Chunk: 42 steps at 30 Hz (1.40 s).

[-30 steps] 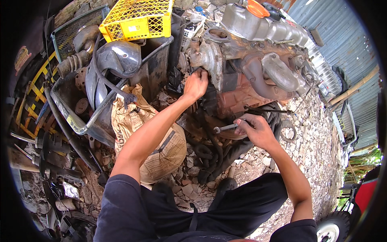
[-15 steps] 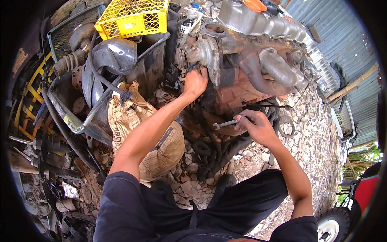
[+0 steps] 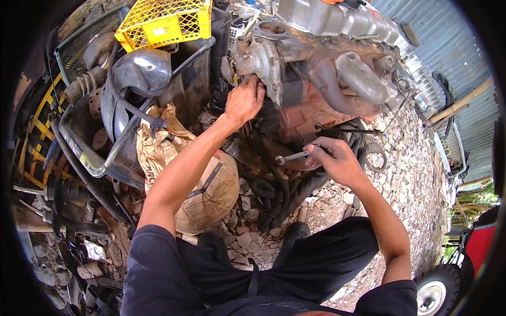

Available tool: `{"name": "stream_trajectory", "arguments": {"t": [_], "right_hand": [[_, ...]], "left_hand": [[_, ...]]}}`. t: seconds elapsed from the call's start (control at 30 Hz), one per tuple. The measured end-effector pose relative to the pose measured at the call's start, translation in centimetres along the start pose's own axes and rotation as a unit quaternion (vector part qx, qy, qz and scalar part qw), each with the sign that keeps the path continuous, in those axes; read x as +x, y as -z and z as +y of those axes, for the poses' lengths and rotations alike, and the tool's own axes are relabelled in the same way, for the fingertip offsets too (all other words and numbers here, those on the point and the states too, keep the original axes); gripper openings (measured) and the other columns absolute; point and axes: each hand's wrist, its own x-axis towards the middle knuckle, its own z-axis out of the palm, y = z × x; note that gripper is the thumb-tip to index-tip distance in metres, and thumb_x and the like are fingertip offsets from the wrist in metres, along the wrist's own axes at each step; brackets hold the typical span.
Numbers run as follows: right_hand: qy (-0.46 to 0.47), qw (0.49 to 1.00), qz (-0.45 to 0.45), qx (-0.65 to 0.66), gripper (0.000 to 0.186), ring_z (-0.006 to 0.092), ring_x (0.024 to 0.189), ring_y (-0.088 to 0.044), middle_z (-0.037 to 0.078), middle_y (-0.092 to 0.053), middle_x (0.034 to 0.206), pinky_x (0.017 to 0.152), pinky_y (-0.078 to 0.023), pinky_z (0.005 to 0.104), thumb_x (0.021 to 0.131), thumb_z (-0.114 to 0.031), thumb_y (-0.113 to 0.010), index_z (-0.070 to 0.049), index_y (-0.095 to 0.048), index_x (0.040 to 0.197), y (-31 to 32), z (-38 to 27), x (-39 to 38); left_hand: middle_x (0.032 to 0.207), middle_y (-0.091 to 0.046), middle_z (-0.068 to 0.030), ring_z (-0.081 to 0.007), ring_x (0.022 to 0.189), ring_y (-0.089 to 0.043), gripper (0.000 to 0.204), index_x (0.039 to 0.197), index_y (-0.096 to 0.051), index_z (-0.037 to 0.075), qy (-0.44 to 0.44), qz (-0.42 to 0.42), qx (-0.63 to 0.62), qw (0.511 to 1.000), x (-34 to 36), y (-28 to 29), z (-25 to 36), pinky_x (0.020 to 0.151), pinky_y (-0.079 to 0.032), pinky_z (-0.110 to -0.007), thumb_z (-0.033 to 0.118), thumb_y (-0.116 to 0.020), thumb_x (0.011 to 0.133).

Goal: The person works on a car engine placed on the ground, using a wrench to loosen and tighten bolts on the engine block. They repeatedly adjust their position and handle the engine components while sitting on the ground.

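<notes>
My left hand (image 3: 244,101) reaches to the front of a large engine (image 3: 311,100), its curled fingers against the lower edge of a grey metal housing (image 3: 258,58). The fingertips are partly hidden there, and what they grip does not show. Lower and to the right, my right hand (image 3: 337,162) is closed around a steel open-end wrench (image 3: 293,157). The wrench's jaw points left, apart from the engine. Rusty manifold pipes (image 3: 327,84) run along the engine's side, above its reddish block (image 3: 298,117).
A brown paper sack (image 3: 208,197) stands beneath my left forearm. Left of it, a dark plastic bin (image 3: 137,158) holds car parts, under a yellow crate (image 3: 163,29). Stony rubble (image 3: 406,184) covers the ground at right, towards a corrugated metal wall (image 3: 448,42). A wheel (image 3: 435,295) shows lower right.
The whole view has shifted slightly. My left hand has moved a little along the housing's lower edge and its fingers have changed position. My right hand still holds the wrench in nearly the same pose.
</notes>
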Motion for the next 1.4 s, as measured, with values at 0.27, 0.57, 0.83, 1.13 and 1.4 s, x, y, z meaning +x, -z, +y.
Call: {"name": "stream_trajectory", "arguments": {"t": [0.27, 0.57, 0.83, 1.13, 1.4], "right_hand": [[0.000, 1.000, 0.007, 0.002, 0.028, 0.0131, 0.068, -0.065, 0.009, -0.068, 0.073, 0.065, -0.052, 0.0282, 0.096, -0.020, -0.057, 0.007, -0.065, 0.092, -0.1, 0.4, 0.1], [0.012, 1.000, 0.003, 0.005, 0.029, 0.0136, 0.069, -0.066, 0.010, -0.069, 0.073, 0.066, -0.053, 0.0283, 0.096, -0.021, -0.057, 0.008, -0.064, 0.092, 0.0, 0.3, 0.0], [0.001, 1.000, 0.002, 0.001, 0.030, 0.0145, 0.069, -0.067, 0.011, -0.069, 0.075, 0.066, -0.053, 0.0286, 0.096, -0.021, -0.057, 0.008, -0.065, 0.093, 0.0, 0.5, 0.3], [-0.001, 1.000, 0.001, -0.014, 0.029, 0.0132, 0.069, -0.066, 0.009, -0.068, 0.074, 0.066, -0.053, 0.0281, 0.097, -0.021, -0.056, 0.007, -0.064, 0.092, 0.0, 0.2, 0.4], [0.006, 1.000, 0.005, -0.006, 0.030, 0.0129, 0.068, -0.065, 0.009, -0.068, 0.073, 0.066, -0.053, 0.0281, 0.096, -0.022, -0.057, 0.007, -0.065, 0.091, -0.1, 0.4, 0.3]], "left_hand": [[0.070, -0.060, -0.0165, -0.0302, 0.053, -0.056, 0.034, 0.082, -0.054, 0.000, 0.423, -0.097, -0.372, 0.820, 2.1, -2.1, 0.2, 0.052, -0.046, -0.044, 0.027, -0.039, 0.096], [0.089, -0.066, -0.0268, -0.0433, 0.088, -0.064, 0.035, 0.094, -0.058, -0.004, 0.117, -0.035, -0.099, 0.988, 0.5, 1.0, 0.6, 0.074, -0.051, -0.048, 0.030, -0.048, 0.092], [0.094, -0.066, -0.0232, -0.0393, 0.085, -0.063, 0.029, 0.099, -0.061, -0.001, 0.070, 0.001, -0.049, 0.996, 0.3, 0.5, 0.2, 0.079, -0.049, -0.043, 0.025, -0.058, 0.087], [0.086, -0.070, -0.0144, -0.0232, 0.078, -0.066, 0.031, 0.092, -0.068, -0.002, 0.150, 0.003, -0.184, 0.972, 0.7, 0.8, -0.1, 0.076, -0.050, -0.035, 0.027, -0.065, 0.082], [0.091, -0.067, -0.0249, -0.0426, 0.088, -0.063, 0.035, 0.096, -0.063, -0.003, 0.139, -0.026, -0.112, 0.984, 1.0, 0.3, 0.3, 0.080, -0.048, -0.045, 0.030, -0.057, 0.087]]}}
